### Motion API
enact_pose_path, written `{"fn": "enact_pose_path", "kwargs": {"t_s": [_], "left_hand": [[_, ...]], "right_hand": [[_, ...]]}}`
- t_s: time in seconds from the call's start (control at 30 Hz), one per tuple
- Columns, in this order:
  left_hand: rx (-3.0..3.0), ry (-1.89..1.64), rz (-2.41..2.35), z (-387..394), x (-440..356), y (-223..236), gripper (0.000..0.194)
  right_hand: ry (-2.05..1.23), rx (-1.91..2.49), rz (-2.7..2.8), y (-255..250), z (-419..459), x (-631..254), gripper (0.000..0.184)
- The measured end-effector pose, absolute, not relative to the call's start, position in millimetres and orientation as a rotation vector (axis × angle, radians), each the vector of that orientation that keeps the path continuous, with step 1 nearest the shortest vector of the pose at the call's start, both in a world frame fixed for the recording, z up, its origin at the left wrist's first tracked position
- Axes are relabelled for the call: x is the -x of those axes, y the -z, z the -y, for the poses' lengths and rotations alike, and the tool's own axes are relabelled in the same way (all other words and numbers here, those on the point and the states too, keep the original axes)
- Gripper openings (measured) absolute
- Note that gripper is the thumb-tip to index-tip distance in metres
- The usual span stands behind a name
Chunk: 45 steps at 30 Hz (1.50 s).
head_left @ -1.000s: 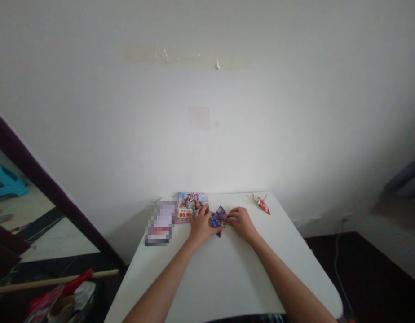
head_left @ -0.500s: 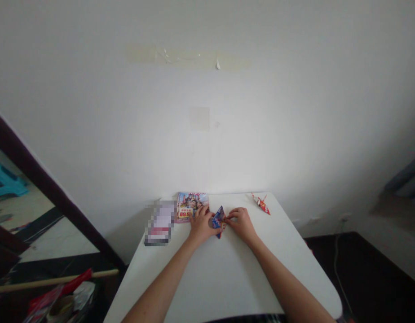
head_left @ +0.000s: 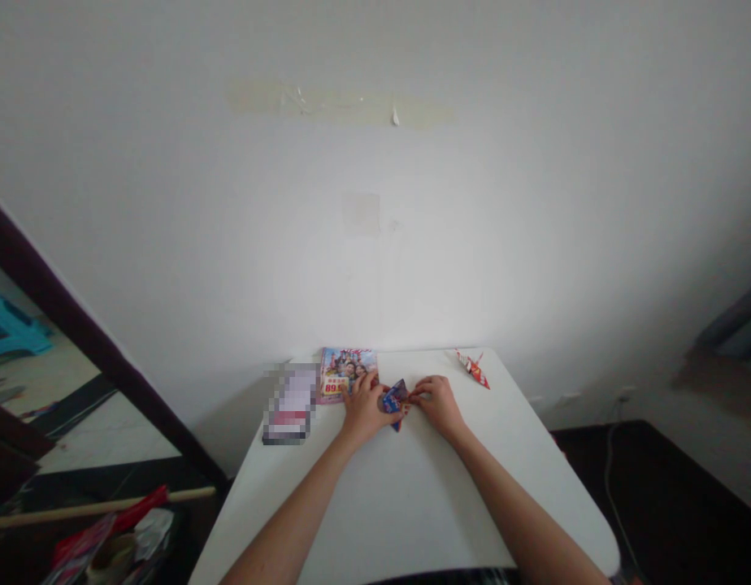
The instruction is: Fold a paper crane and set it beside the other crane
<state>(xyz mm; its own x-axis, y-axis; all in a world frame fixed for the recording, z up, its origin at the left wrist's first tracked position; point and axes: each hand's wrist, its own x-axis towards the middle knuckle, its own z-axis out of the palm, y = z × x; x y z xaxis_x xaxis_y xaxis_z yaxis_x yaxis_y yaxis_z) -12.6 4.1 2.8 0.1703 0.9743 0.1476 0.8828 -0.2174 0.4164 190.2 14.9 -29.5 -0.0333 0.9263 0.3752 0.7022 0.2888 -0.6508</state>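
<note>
Around 12 o'clock on the worktop, our left hand and right hand pinch the blue paper, seemingly half-folded with creasing left; the red crane at 1 o'clock looks done.

Your left hand, right hand and 2 forearms are bare. You wear a dark garment, faintly streaked with paler marks.
</note>
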Motion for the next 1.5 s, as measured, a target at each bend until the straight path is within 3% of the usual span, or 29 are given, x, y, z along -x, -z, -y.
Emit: {"fn": "enact_pose_path", "kwargs": {"t_s": [0.67,0.77,0.93,1.1,1.5], "left_hand": [[-2.24,-0.635,-1.804,-1,11,1,0.053],[-2.262,-0.718,-1.781,-3,12,6,0.047],[-2.244,-0.99,-1.764,-10,13,12,0.02],[-2.204,-1.257,-1.669,-16,13,17,0.013],[-2.129,-1.398,-1.467,-24,10,22,0.005]], "right_hand": [[-0.343,1.379,1.78,32,-13,-192,0.008],[-0.346,1.361,1.774,33,-14,-193,0.008],[-0.378,1.317,1.773,34,-15,-193,0.005],[-0.409,1.239,1.842,34,-13,-192,0.002],[-0.381,1.246,1.874,35,-14,-190,0.003]]}}
